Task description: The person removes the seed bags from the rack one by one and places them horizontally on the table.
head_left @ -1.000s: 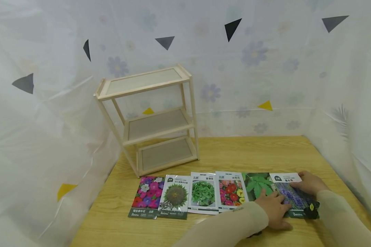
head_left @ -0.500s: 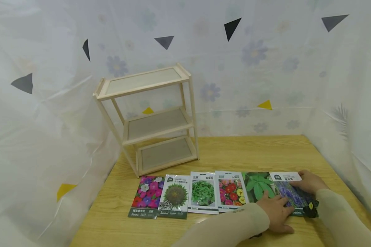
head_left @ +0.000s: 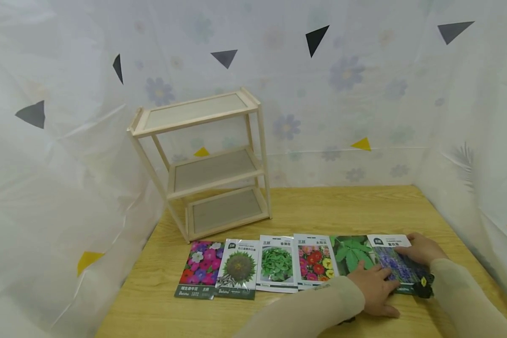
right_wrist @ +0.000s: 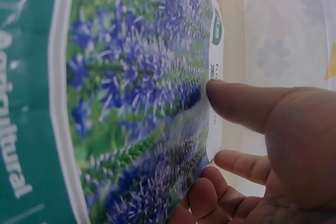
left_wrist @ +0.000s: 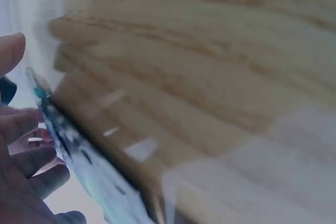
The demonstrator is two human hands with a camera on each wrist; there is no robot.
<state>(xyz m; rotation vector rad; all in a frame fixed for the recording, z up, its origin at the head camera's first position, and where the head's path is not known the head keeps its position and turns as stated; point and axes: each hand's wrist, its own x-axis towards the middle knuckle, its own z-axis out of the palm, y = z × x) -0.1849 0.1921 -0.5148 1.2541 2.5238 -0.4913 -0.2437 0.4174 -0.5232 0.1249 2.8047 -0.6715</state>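
My right hand point(head_left: 423, 249) holds the right edge of a lavender seed packet point(head_left: 394, 263). In the right wrist view, the thumb point(right_wrist: 241, 103) lies on the packet's printed face, with the other fingers curled at its edge. My left hand point(head_left: 373, 287) spreads its fingers over the lower part of a green-leaf seed packet point(head_left: 349, 252) and the lavender packet's left side. The left wrist view shows these fingers point(left_wrist: 39, 161) extended beside a packet's edge. Both packets lie at the right end of a row, and the lavender one seems to overlap its neighbour.
Farther left in the row lie seed packets with red and yellow flowers point(head_left: 317, 263), green herbs point(head_left: 277, 264), a sunflower point(head_left: 238, 268) and pink-purple blooms point(head_left: 202, 265). Behind them a three-tier wooden shelf point(head_left: 215, 185) stands on the wooden table point(head_left: 342, 206). A patterned white curtain surrounds it.
The lavender packet has shifted slightly away from me, its lower edge now higher in view. My left hand moved a little right, then back. The other packets stay put.
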